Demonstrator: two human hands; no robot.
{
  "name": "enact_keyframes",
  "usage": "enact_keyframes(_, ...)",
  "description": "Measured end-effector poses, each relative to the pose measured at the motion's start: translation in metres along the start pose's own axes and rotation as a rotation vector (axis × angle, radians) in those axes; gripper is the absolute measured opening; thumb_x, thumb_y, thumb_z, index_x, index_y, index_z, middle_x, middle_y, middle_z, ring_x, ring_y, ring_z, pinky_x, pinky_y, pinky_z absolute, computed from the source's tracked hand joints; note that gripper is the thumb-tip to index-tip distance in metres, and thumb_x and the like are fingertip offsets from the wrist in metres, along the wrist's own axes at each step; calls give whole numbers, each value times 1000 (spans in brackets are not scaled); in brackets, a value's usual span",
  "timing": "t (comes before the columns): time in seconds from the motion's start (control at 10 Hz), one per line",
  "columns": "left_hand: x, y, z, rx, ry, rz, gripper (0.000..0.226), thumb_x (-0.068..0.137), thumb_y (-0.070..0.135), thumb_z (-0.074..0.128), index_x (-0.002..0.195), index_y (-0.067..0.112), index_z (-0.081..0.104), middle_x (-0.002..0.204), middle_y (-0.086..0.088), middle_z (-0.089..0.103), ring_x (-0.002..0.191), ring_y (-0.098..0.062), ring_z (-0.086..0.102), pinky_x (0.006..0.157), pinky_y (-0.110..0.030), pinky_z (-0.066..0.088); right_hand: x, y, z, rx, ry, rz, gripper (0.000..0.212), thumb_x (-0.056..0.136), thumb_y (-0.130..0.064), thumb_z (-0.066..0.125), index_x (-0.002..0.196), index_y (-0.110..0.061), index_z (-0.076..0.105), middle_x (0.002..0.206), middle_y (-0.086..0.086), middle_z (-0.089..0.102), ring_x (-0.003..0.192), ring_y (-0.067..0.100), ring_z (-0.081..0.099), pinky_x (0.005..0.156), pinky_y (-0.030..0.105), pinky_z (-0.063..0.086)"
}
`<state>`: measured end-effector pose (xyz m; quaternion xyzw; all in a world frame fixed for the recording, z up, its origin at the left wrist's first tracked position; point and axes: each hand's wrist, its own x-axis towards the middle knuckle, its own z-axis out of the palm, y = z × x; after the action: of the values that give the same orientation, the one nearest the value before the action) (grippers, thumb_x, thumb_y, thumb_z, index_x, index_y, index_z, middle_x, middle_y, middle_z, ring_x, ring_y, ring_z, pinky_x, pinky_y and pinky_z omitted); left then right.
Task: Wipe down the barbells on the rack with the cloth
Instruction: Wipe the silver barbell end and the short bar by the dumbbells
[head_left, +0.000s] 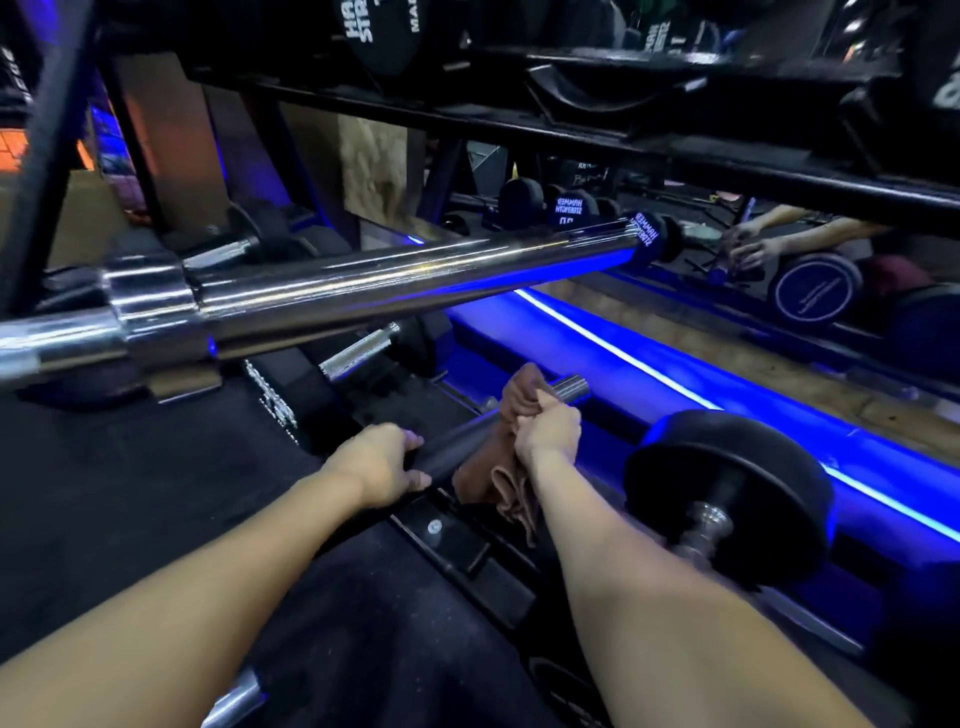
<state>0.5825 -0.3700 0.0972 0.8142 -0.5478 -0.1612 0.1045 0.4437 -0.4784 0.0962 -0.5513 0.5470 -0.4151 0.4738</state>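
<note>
A dark barbell sleeve (457, 441) lies low on the rack, its ribbed end (571, 387) pointing toward the blue light. My left hand (379, 462) grips this sleeve from the left. My right hand (545, 431) holds a brown cloth (498, 483) wrapped round the same bar, just right of my left hand; loose folds of cloth hang below. A thick chrome barbell (363, 291) crosses the view above, running from lower left to upper right.
A black dumbbell (727, 493) with a chrome handle sits right of my right arm. A blue lit strip (675, 374) runs along the mirror's base. Black rack shelves (571, 130) with dumbbells hang overhead. Dark rubber floor lies to the left.
</note>
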Motion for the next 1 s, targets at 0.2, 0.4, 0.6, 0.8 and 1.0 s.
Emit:
enact_keyframes(0.2,-52,-25,-4,-20,113,-22,52,90,31,61,138,22,46,139,1,46,126,-19,46,103,-30,38,-41,11,38,362,-54,80,33,93,9,38,126,13,44,66,10,63,41,8,57,38,16,44)
enact_keyframes(0.4,-109,-68,-9,1,164,-100,51,89,38,61,137,26,48,136,6,44,124,-15,46,103,-32,39,-110,15,39,-162,-230,-193,43,95,-7,54,137,-4,44,118,7,44,118,30,49,59,-5,35)
enact_keyframes(0.6,-135,-80,-15,35,163,-176,87,66,40,82,140,22,42,136,1,44,124,-20,46,100,-33,41,-143,27,66,-512,-320,-413,51,89,-20,65,138,-22,49,138,7,30,120,31,45,107,35,32)
enact_keyframes(0.8,-136,-80,-18,-105,213,-188,67,66,22,85,127,12,57,126,-6,61,117,-22,55,95,-30,44,-167,33,75,-451,-422,-634,27,87,-12,60,89,-38,56,114,3,49,101,17,53,78,17,49)
enact_keyframes(1.0,-131,-80,-22,-114,120,-192,72,77,23,77,139,9,44,139,-7,51,128,-21,47,100,-23,34,-169,39,54,-446,-503,-629,31,87,-1,62,113,-18,62,120,10,54,98,17,50,71,1,31)
